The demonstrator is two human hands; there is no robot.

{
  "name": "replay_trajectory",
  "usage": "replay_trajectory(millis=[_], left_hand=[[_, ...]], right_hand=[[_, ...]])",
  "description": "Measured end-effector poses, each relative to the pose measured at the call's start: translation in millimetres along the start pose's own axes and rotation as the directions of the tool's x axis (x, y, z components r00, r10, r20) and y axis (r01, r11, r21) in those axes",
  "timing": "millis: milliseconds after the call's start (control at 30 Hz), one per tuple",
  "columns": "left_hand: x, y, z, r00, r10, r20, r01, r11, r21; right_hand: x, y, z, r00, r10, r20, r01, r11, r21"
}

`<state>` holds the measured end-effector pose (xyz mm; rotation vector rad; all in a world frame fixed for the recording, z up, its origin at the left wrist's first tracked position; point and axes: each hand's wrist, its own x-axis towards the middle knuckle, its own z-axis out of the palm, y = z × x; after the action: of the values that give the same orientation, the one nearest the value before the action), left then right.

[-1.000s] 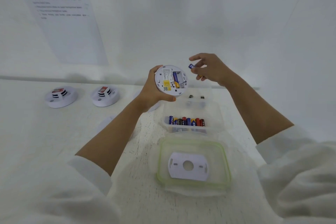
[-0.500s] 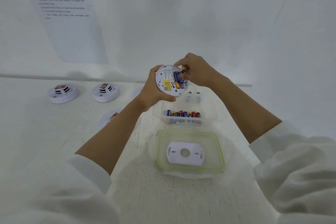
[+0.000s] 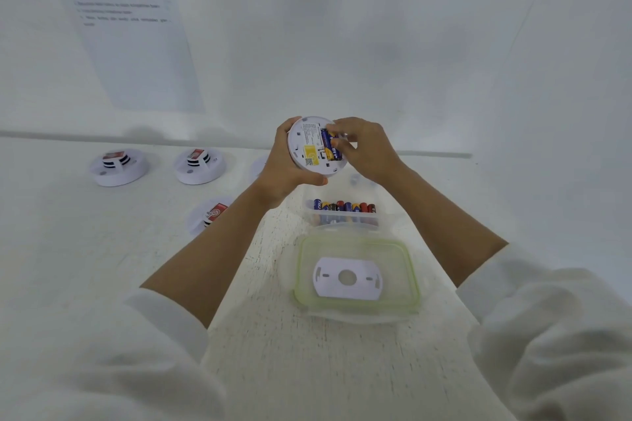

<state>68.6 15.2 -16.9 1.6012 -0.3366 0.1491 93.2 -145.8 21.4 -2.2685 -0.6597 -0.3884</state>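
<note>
My left hand (image 3: 285, 164) grips a round white smoke detector (image 3: 309, 147) above the table, its back turned toward me. Its battery bay holds blue and yellow batteries (image 3: 330, 147). My right hand (image 3: 364, 149) has its fingertips on the batteries in the bay, with thumb and fingers curled at them. Below stands a clear tub (image 3: 343, 219) holding several batteries (image 3: 343, 207). Nearer me lies a green-rimmed lid (image 3: 301, 270) with a white mounting plate (image 3: 347, 278) on it.
Two white smoke detectors (image 3: 118, 166) (image 3: 200, 164) sit at the back left, and a third (image 3: 210, 215) lies partly behind my left forearm. A printed sheet (image 3: 133, 34) hangs on the white back wall. The white table (image 3: 290, 352) stretches toward me.
My right hand brought a battery from the right to the detector's bay, and now its fingers rest on the batteries there. The left hand kept the detector raised.
</note>
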Motion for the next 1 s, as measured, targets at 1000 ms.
replay_trajectory(millis=[1000], left_hand=[[-105.2,13.5,-29.3,0.994,-0.070,0.081,0.064,0.995,0.074]], right_hand=[[-101.0,-39.1,-6.0,0.899,0.256,0.354,-0.340,0.919,0.199]])
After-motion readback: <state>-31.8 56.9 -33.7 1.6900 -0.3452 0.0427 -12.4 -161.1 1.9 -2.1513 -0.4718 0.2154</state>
